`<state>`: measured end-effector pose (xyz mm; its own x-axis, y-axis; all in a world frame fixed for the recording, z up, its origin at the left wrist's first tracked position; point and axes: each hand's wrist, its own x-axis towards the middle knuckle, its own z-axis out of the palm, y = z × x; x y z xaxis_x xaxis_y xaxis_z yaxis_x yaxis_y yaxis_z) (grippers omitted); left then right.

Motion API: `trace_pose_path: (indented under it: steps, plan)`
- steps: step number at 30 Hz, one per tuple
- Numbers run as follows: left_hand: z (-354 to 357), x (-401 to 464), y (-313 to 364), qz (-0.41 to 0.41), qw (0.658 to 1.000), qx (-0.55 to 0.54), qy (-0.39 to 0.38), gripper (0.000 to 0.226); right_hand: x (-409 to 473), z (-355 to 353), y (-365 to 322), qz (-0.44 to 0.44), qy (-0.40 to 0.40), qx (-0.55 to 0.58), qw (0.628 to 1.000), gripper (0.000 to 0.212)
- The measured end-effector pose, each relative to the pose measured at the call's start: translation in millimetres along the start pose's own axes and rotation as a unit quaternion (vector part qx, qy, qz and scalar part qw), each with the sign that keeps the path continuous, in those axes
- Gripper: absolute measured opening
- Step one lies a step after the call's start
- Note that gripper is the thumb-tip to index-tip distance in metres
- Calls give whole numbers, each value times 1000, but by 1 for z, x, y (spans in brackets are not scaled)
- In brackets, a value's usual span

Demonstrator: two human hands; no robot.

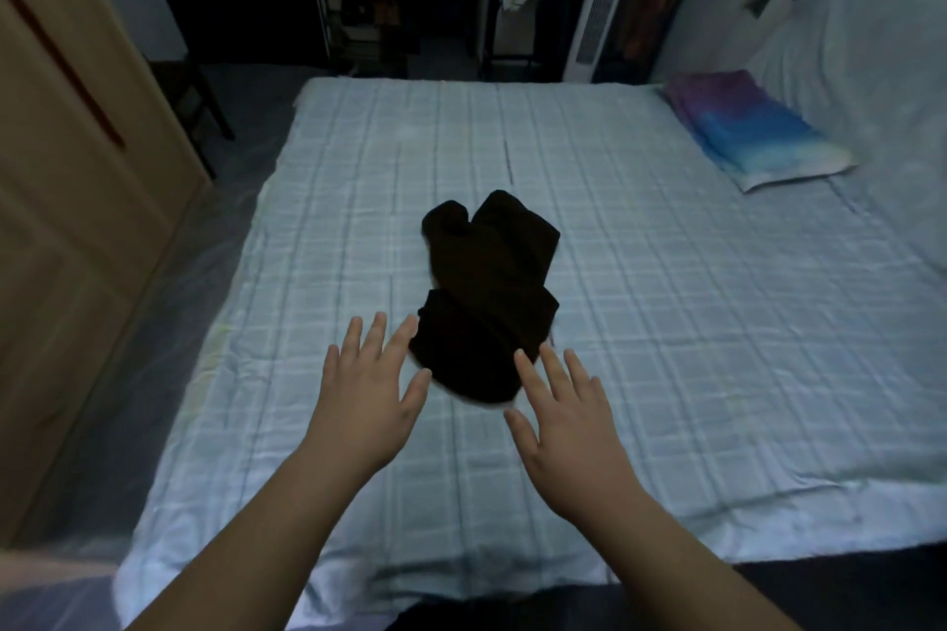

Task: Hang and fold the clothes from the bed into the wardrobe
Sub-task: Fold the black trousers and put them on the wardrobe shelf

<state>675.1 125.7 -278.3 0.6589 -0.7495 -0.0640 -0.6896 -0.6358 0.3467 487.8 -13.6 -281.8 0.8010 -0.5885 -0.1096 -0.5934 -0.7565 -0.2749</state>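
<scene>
A black garment (487,292) lies bunched in the middle of the bed (666,323), which has a pale blue checked sheet. Both my hands reach out over the bed toward the garment's near end. My left hand (369,395) is at its left side with fingers straight and spread, fingertips close to the cloth's edge. My right hand (563,415) is at its right side, fingers also straight and spread, fingertips at the cloth's near right edge. Neither hand holds anything. The wardrobe door (77,220) stands at the left.
A purple and blue pillow (753,133) lies at the bed's far right by the wall. Beyond the bed are a white tower fan (594,5), a cluttered shelf rack (358,15) and dark hanging clothes. A dark floor strip runs between bed and wardrobe.
</scene>
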Motion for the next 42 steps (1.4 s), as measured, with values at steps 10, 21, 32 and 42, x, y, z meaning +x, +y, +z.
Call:
trace_pose_path:
  steps: [10, 21, 32, 42]
  plan:
    - [56, 130, -50, 4, 997, -7, -78, 80, 137, 40, -5, 35, -40, 32, 998, 72]
    - [183, 231, -134, -92, 990, -46, -100, 77, 279, 157, 24, -6, -127, 6, 992, 71]
    - [330, 290, -125, -258, 920, -266, -125, 67, 348, 284, 84, -23, -190, -130, 973, 88]
    - [284, 297, -97, -272, 850, -437, -108, 6, 372, 246, 79, 92, -230, 23, 969, 86]
